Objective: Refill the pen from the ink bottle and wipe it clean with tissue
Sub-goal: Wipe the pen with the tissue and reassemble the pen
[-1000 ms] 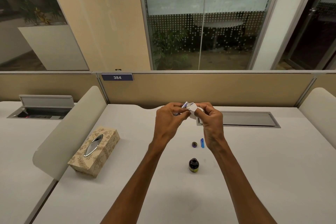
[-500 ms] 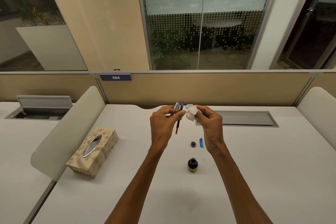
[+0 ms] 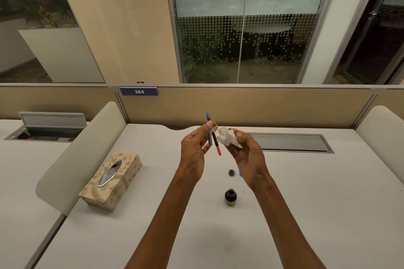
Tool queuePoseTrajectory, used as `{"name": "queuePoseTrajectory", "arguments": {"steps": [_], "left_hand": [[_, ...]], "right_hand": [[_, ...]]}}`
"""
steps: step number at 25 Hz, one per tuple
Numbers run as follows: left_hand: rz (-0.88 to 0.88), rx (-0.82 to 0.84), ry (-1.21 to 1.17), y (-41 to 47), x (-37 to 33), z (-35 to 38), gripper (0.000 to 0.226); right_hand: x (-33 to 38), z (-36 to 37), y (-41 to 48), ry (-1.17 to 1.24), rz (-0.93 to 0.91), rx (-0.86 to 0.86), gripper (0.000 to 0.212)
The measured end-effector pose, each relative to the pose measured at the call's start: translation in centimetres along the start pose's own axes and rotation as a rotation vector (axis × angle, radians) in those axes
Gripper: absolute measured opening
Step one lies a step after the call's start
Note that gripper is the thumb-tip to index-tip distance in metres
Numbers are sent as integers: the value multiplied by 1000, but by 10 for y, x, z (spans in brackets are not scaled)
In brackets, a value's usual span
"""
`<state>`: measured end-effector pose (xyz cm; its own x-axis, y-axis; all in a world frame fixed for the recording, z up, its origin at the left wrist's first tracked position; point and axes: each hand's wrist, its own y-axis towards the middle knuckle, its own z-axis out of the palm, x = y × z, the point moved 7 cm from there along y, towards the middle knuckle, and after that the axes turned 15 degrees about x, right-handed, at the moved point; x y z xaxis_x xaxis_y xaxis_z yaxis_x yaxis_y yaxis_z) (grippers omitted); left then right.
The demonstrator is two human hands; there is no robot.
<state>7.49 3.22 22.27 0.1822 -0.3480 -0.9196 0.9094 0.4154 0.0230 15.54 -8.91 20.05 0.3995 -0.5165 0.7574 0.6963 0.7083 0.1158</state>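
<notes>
Head view: left hand (image 3: 194, 150) pinching pen (image 3: 211, 132) upright above desk (image 3: 317, 192), right hand (image 3: 247, 155) loosely curled around crumpled tissue (image 3: 226, 137), now drawn apart from pen instead of wrapped on it. Wiping probably finished; ink bottle (image 3: 230, 197) uncapped below. Readable only: "384" on plate (image 3: 139, 91).

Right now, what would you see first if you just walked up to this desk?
Two hands raised mid-desk: the left hand pinches pen parts, one red-tipped, and the right hand holds a crumpled tissue beside them. Below stands an open ink bottle, its cap lying just beyond. A patterned tissue box sits to the left.
</notes>
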Motion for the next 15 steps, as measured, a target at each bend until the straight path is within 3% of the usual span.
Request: {"name": "queuePoseTrajectory", "arguments": {"steps": [2, 5, 15], "left_hand": [[7, 7, -41, -1, -1, 4, 29], [13, 14, -57, -1, 0, 7, 24], [1, 4, -30, -4, -2, 6, 26]], "right_hand": [[-1, 4, -1, 45, 12, 17, 19], [0, 7, -2, -70, -12, 18, 11], [4, 5, -2, -227, -94, -14, 26]]}}
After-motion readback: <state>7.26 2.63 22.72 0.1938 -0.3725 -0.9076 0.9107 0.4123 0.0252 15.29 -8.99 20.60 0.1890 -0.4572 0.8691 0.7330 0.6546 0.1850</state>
